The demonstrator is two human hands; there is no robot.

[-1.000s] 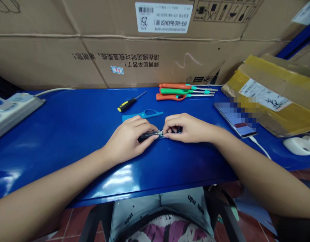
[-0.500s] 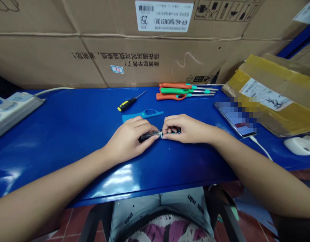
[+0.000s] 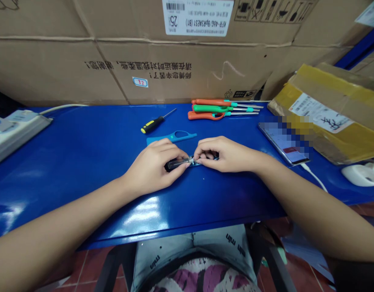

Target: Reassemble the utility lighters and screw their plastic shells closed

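Observation:
My left hand (image 3: 159,163) is closed around a dark, see-through lighter fuel tank (image 3: 177,163) with a pale fitting at its right end. At that fitting my right hand (image 3: 215,153) pinches with thumb and curled fingers; whatever small part they hold is mostly hidden. A strip of blue casing shows under the fingertips, low on the blue table (image 3: 202,202). Just beyond my left hand lies a blue lighter casing half (image 3: 174,138) with a looped trigger guard. Behind that rests a black and yellow screwdriver (image 3: 153,124).
Several long-necked lighters, orange and green (image 3: 211,108), lie against the large cardboard box (image 3: 138,52). On the right are a phone (image 3: 281,144) with its cable, a taped carton (image 3: 327,117) and a white earbud case (image 3: 362,175). A power strip (image 3: 19,129) sits at left.
Both hands stay nearly in place at the lighter tank. My right fingertips have shifted slightly left and up against the fitting, and the view has moved a little.

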